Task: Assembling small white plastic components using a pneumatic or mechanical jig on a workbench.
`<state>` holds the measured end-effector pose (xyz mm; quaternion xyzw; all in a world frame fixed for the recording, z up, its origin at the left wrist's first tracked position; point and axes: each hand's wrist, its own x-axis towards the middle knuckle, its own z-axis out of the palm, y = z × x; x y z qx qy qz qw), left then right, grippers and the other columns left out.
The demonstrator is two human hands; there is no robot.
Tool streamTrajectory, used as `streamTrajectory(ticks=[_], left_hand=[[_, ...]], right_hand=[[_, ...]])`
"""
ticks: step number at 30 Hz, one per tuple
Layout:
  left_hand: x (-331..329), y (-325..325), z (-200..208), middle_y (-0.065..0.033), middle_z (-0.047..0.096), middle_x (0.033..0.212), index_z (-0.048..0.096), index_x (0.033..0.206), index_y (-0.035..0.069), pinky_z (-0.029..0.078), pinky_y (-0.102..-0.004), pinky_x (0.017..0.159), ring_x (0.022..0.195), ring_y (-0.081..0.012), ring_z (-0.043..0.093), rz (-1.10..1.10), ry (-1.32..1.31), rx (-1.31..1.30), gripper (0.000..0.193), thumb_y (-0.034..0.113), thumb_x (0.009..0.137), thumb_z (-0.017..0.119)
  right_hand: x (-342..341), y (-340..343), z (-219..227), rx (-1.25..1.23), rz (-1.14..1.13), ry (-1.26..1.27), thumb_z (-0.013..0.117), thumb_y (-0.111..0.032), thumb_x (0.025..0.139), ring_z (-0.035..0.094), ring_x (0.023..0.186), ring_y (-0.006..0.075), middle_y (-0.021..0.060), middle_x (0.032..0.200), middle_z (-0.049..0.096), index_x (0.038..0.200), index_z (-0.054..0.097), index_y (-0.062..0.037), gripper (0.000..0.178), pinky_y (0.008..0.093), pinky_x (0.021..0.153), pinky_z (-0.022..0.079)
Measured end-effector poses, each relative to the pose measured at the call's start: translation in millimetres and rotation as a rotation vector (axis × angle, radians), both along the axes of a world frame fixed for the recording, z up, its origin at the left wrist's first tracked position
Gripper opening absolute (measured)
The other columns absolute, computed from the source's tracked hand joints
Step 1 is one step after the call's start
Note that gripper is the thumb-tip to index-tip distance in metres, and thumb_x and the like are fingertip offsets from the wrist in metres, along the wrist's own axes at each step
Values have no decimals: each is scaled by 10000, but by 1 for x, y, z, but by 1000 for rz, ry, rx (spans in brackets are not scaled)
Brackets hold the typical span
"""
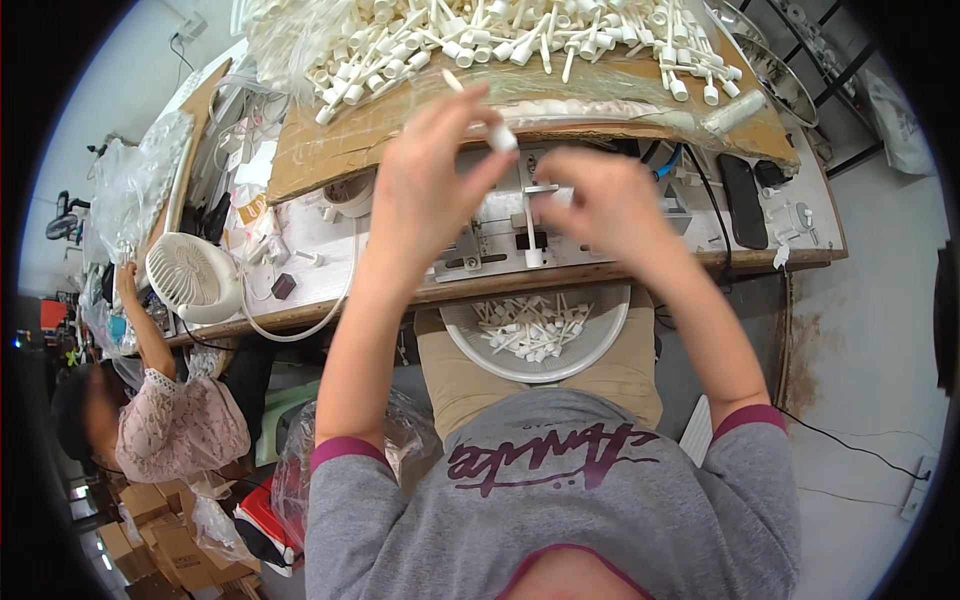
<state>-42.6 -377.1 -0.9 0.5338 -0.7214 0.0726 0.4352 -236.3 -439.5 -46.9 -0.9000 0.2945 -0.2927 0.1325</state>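
My left hand (432, 170) is raised over the bench's front part, thumb and fingers closed on a white plastic stick with a cup-shaped end (503, 138). Its pointed tip shows beyond the fingers. Lower and to the right, my right hand (610, 200) is smeared by motion, its fingertips beside a small metal fixture (490, 228). Whether those fingers grip anything is unclear. Upright in the fixture's middle stands another white stick piece (533, 245). On my lap rests a white basin (458, 350) with many similar small white pieces in it.
A large heap of white cupped sticks (500, 38) lies on cardboard (310, 165) behind the fixture. At left stand a small white fan (195, 278) and a tape roll (348, 195). A black phone (741, 200) lies right. Another person (180, 425) works at far left.
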Motion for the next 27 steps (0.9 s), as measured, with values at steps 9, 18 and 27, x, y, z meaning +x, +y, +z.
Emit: streamTrajectory(ticks=[9, 18, 27], left_hand=[[-37, 59, -80, -126, 647, 1213, 674, 1007, 25, 540, -363, 820, 991, -278, 652, -48, -27, 256, 243, 76, 779, 740], [-45, 51, -113, -111, 650, 1242, 679, 975, 56, 513, -322, 612, 629, -241, 661, 22, -252, 303, 246, 132, 751, 747], [-47, 50, -110, -69, 655, 1240, 691, 994, 98, 537, -335, 578, 593, -273, 658, 44, -227, 389, 263, 138, 741, 751]], right_hand=[[4, -178, 17, -516, -363, 186, 691, -98, 795, 618, 993, 293, 67, 1051, 624, 1071, 638, -137, 284, 402, 845, 526], [23, -137, 23, -343, -323, 91, 639, -105, 805, 607, 1011, 262, 61, 1022, 605, 1030, 636, -123, 226, 406, 804, 536], [-2, -163, 26, -66, -312, 237, 687, -199, 784, 644, 920, 320, 152, 1013, 665, 1164, 625, -62, 409, 394, 861, 503]])
